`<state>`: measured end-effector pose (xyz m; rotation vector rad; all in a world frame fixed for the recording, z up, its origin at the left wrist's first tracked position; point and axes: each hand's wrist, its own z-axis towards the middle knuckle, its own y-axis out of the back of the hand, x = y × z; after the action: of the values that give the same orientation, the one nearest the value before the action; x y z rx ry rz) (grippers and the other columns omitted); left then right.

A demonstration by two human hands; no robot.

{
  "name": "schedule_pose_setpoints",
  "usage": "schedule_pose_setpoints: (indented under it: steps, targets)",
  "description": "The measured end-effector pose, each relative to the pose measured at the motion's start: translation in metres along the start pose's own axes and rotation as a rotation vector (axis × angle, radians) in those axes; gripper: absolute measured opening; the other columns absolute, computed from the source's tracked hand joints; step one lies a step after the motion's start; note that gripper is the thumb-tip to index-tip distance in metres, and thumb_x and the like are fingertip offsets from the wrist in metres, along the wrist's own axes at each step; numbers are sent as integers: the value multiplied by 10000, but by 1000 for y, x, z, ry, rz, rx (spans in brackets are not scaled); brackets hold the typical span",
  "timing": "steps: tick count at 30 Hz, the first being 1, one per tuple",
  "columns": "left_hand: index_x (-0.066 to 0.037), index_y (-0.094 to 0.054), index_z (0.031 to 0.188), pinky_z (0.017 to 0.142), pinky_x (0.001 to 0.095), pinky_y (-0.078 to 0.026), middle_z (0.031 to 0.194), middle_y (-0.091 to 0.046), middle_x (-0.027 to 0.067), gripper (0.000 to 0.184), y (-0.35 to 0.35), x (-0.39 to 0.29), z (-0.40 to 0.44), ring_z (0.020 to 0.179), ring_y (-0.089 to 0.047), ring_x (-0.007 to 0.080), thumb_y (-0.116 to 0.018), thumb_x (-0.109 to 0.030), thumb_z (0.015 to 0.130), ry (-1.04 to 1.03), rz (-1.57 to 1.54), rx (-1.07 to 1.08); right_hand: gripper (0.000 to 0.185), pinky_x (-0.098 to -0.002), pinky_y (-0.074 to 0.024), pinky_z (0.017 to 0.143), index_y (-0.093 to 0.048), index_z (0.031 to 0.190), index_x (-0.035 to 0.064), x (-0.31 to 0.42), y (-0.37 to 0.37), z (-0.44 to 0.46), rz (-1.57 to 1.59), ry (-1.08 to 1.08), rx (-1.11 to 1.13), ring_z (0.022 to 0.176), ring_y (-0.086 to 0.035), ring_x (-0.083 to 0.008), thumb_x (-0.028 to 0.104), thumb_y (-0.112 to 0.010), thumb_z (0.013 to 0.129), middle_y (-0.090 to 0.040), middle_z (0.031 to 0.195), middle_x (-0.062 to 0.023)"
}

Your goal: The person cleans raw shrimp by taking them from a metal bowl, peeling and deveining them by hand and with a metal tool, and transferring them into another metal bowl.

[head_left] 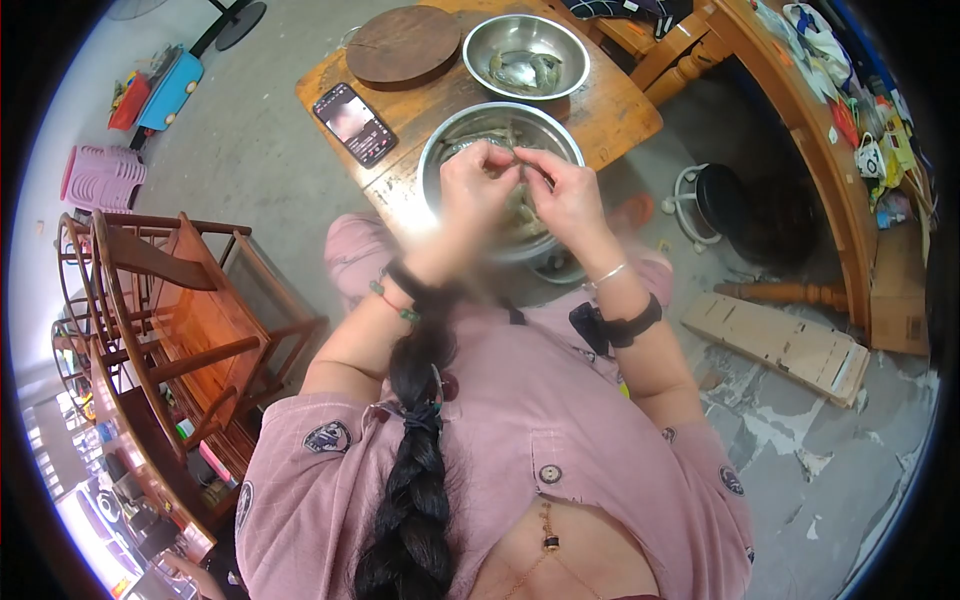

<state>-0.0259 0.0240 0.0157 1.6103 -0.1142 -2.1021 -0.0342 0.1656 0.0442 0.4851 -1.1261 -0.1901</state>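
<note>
Both hands meet above the near steel bowl, fingertips almost touching. My left hand is closed in a pinch, and so is my right hand. Between them is a small greyish shrimp, mostly covered by the fingers. More grey shrimp lie in the bowl below, partly hidden by my hands. Beyond it, a second steel bowl holds several greyish shrimp at its bottom.
The bowls are on a small wooden table with a round chopping board and a lit phone. A wooden chair stands left, a black-topped stool right. A long cardboard piece lies on the floor.
</note>
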Motion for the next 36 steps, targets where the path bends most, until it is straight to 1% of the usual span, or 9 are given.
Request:
schedule_pose_setpoints:
  steps: [1,3,4,6,9,14,24,32,36]
  targets:
    - [33,-637,828,686,265,-520,818,-675,102,153,0,2,0,754,-647,144,-721,-15,711,-9,-16,3,230,-337,-516,643,-652,1048,18,-3,-2,0,0,1,1,707,-666,-284,13,-582,829,-673,896,-186]
    - [36,-634,825,688,262,-520,822,-674,101,148,0,5,0,760,-643,138,-719,-4,711,6,-47,15,214,-279,-496,598,-654,1042,13,-12,-5,-1,115,-63,5,630,-634,-160,15,-589,838,-689,825,-147]
    - [40,-631,821,690,259,-521,826,-673,99,143,1,6,0,765,-639,132,-717,7,712,21,-78,28,214,-279,-496,598,-654,1042,13,-14,-5,-1,116,-64,7,630,-634,-160,15,-589,838,-689,825,-147]
    - [40,-627,815,690,258,-520,822,-672,98,139,1,10,0,767,-636,128,-717,11,713,8,-98,34,211,-231,-470,573,-644,1052,10,-17,-6,-1,330,-236,84,615,-571,-72,-3,-575,854,-685,784,-81]
    - [39,-617,801,690,257,-518,820,-671,97,136,5,10,0,771,-635,125,-717,14,714,-25,-100,45,212,-210,-459,567,-625,1066,4,-14,-5,0,484,-330,134,630,-558,-51,-22,-555,868,-668,785,-41]
    - [36,-598,777,688,260,-518,818,-672,94,138,10,10,0,773,-636,123,-718,14,713,-121,-15,48,204,-198,-455,567,-604,1076,-15,-12,-2,1,504,-370,184,621,-555,-50,-16,-550,879,-673,819,-48]
    - [48,-582,808,707,253,-515,890,-646,117,120,8,26,-1,817,-626,146,-679,76,745,-23,-198,119,194,-165,-413,462,-590,1078,-14,-23,2,3,752,-510,217,617,-582,-71,19,-573,888,-677,841,-83]
    - [38,-585,795,715,257,-510,884,-652,116,114,7,24,-2,820,-627,150,-681,67,741,5,-224,100,189,-169,-425,477,-583,1075,-15,-19,4,3,870,-556,217,627,-581,-80,12,-572,888,-674,854,-99]
    - [21,-591,778,697,271,-508,842,-663,117,125,9,19,-3,783,-645,180,-698,39,717,-83,-116,51,185,-173,-431,483,-582,1074,-16,-18,5,4,903,-575,235,632,-584,-85,6,-565,891,-671,856,-110]
